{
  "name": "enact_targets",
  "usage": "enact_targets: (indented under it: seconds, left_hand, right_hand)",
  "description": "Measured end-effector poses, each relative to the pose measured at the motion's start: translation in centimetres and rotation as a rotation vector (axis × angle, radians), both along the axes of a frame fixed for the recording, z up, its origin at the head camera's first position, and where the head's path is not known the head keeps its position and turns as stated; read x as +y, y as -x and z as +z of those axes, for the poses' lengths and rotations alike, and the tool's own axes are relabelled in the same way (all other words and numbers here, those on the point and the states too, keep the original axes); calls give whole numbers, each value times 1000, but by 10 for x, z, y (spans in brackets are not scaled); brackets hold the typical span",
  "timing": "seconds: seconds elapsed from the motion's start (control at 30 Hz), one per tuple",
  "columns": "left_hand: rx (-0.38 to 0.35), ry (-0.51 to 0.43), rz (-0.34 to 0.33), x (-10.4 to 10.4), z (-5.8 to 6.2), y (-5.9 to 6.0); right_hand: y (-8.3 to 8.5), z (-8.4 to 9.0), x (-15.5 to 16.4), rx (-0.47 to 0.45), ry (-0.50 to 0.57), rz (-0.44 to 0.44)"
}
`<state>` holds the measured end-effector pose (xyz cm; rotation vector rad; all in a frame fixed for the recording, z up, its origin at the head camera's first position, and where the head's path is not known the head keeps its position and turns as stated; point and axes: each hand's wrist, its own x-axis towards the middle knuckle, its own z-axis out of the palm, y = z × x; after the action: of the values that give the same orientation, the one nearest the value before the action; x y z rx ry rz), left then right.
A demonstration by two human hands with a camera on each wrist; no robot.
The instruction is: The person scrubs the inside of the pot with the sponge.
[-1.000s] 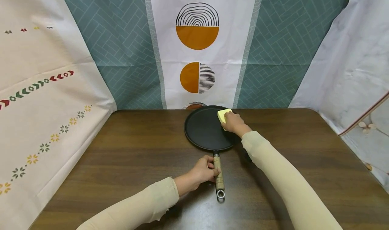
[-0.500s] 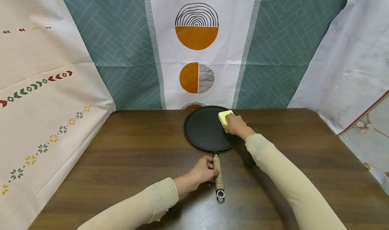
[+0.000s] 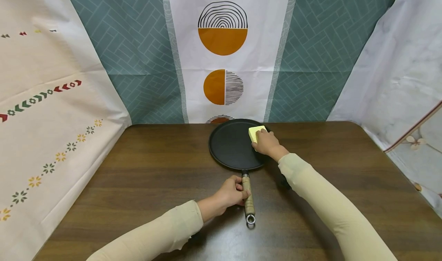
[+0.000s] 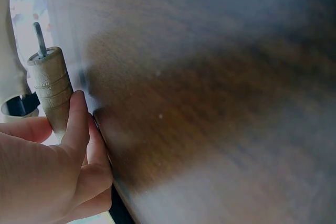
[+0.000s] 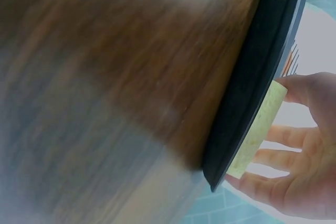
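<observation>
A round, flat black pan (image 3: 231, 146) lies toward the back of the table, its wooden handle (image 3: 249, 203) pointing at me. My left hand (image 3: 228, 194) grips that handle from the left side. In the left wrist view, the thumb and fingers of the left hand (image 4: 63, 166) curl round the ribbed wood. My right hand (image 3: 267, 142) holds a pale yellow sponge (image 3: 254, 131) on the right part of the pan's surface. The right wrist view has the sponge (image 5: 257, 132) against the pan (image 5: 252, 77), with the thumb and fingers of the right hand (image 5: 310, 145) at its edges.
The brown wooden table (image 3: 155, 169) reaches back to a teal and white curtain (image 3: 145, 61) close behind the pan. A cream cloth (image 3: 51, 119) hangs along the left side, a marbled one (image 3: 407, 81) on the right. A metal ring (image 3: 250, 219) tips the handle.
My right hand and the sponge have shifted slightly right and toward me on the pan. My left hand keeps its grip on the handle, and the pan stays in place.
</observation>
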<state>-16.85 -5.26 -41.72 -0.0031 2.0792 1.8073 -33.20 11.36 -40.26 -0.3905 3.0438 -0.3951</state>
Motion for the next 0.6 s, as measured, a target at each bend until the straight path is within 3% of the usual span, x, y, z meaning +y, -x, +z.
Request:
enact_targets:
  seconds: [0.6]
  left_hand:
    - [1, -2, 5, 0, 3, -1]
  right_hand:
    - [11, -2, -26, -6, 33, 113]
